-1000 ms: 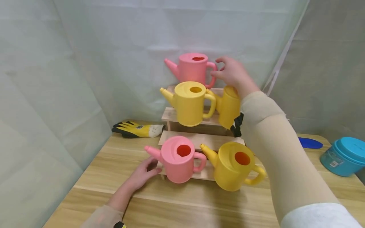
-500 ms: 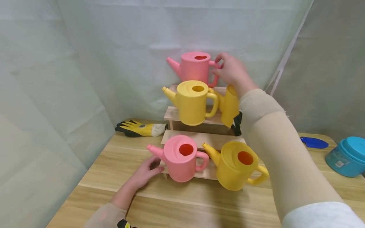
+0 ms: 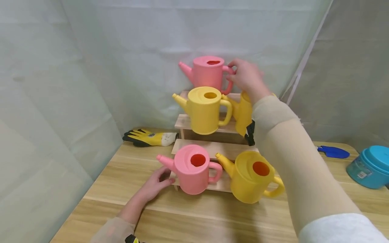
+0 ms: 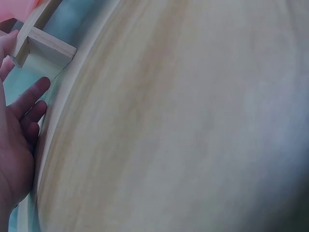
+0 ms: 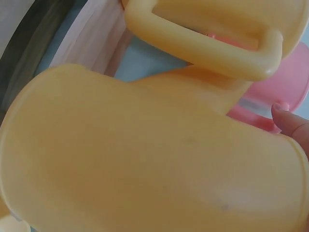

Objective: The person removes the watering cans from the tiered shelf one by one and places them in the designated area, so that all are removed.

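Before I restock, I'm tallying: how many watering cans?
5, on the wooden stand: top pink can; left middle yellow can; right middle yellow can, partly behind the right arm; lower left pink can; lower right yellow can. The arm may hide more.

Head view evenly lit, soft shadow on tabletop (image 3: 188, 219); left wrist view hazy, lower-right corner dark, blurred.

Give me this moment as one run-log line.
right hand: holds top pink watering can by handle | left hand: grips wooden stand
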Demonstrator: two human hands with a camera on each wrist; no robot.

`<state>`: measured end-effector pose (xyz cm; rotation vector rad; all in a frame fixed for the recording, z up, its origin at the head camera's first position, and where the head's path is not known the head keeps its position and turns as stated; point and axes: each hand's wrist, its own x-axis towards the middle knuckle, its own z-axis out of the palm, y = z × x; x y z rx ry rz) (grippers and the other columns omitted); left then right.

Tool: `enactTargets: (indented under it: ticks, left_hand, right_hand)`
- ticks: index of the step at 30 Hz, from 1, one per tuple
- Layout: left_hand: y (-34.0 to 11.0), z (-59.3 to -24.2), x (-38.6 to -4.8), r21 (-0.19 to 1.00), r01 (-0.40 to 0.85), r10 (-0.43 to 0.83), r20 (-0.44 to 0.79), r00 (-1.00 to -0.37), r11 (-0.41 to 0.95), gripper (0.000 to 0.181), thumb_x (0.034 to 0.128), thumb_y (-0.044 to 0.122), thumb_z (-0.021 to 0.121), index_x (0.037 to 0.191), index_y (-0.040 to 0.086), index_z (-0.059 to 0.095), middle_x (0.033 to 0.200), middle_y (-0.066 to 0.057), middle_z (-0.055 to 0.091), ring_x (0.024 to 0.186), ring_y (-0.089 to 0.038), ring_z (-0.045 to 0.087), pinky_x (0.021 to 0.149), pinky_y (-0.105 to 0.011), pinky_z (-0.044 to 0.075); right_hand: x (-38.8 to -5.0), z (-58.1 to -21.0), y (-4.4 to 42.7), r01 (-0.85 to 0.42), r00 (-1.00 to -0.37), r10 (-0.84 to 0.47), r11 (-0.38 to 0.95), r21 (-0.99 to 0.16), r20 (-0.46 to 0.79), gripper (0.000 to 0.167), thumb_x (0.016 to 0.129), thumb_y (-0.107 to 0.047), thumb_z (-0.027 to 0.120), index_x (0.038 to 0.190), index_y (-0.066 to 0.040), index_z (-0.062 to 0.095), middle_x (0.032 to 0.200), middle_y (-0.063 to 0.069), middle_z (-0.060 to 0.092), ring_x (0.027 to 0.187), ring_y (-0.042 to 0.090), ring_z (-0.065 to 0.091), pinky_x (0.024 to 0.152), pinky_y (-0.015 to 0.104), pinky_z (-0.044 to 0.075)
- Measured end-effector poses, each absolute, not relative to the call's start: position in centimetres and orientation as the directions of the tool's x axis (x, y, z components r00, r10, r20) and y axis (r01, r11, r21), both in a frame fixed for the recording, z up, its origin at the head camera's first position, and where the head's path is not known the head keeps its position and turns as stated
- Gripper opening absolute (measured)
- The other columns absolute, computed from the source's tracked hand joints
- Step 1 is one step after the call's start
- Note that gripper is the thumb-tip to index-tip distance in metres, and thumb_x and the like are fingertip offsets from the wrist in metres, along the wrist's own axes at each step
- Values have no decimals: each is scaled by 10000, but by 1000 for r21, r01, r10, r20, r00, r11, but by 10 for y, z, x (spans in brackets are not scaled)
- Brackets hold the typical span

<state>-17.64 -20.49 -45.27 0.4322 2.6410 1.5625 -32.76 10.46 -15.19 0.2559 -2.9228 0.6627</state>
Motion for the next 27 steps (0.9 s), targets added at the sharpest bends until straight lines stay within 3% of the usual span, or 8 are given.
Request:
enactTargets:
  ticks: [6,19,27]
  left_hand:
    - [-211,-460,-181,861,212,245,106,-964,462,475,880,316,642,1320,218,494,1334,-78,511,1232,-302,454,1014,-537,335]
    - [-202,-423,-159,869,161,243,49,-969,468,536,899,240,622,1378,98,428,1373,-185,457,1254,-384,416,1018,-567,315]
    - [-200,-422,-159,868,167,248,52,-967,468,529,898,243,622,1374,109,433,1367,-177,466,1247,-380,424,1016,-569,316]
  right_hand:
    - [-327,-148,100,-175,-981,-116,868,-465,153,370,959,-243,523,1304,-123,462,1114,82,580,977,261,498,827,365,449]
    - [-330,-148,116,-170,-984,-108,826,-538,145,321,968,-145,463,1286,-104,468,1125,93,564,925,248,510,791,329,456]
    - [-329,-143,135,-183,-975,-101,868,-461,199,331,978,-167,424,1300,-90,443,1031,133,541,834,261,487,715,329,445]
